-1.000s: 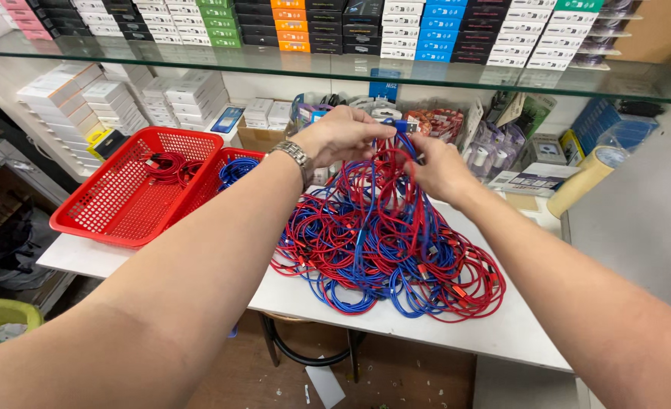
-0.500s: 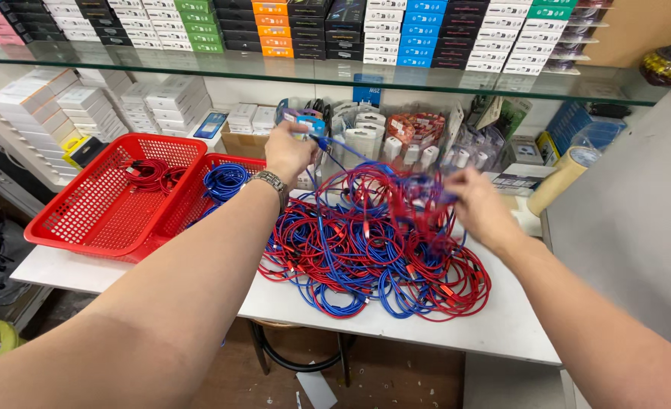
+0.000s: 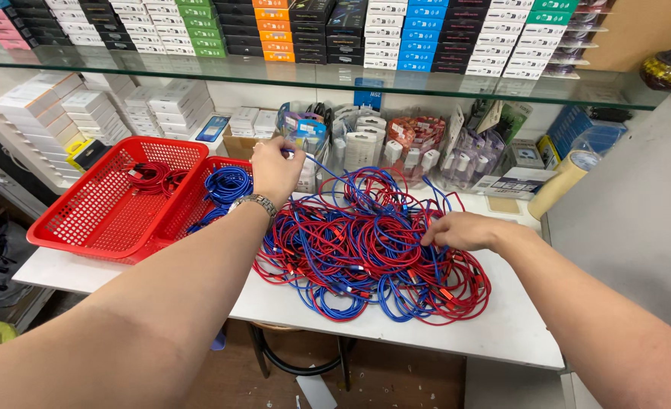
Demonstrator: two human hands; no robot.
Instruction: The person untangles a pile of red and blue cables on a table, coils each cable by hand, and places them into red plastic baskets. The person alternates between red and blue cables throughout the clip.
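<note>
The left hand (image 3: pixel 275 168) pinches one thin blue cable (image 3: pixel 334 176); the right hand (image 3: pixel 462 229) presses the soft, tangly red-and-blue cable pile (image 3: pixel 366 250), fingers loose.

White table (image 3: pixel 502 333): red baskets (image 3: pixel 108 204), red-blue cable tangle (image 3: pixel 366 250), tape roll (image 3: pixel 559 182), small packages (image 3: pixel 419 148).

Left hand (image 3: pixel 275 168) raised, seemingly pinching; right hand (image 3: pixel 460 229) lowered, palm down
</note>
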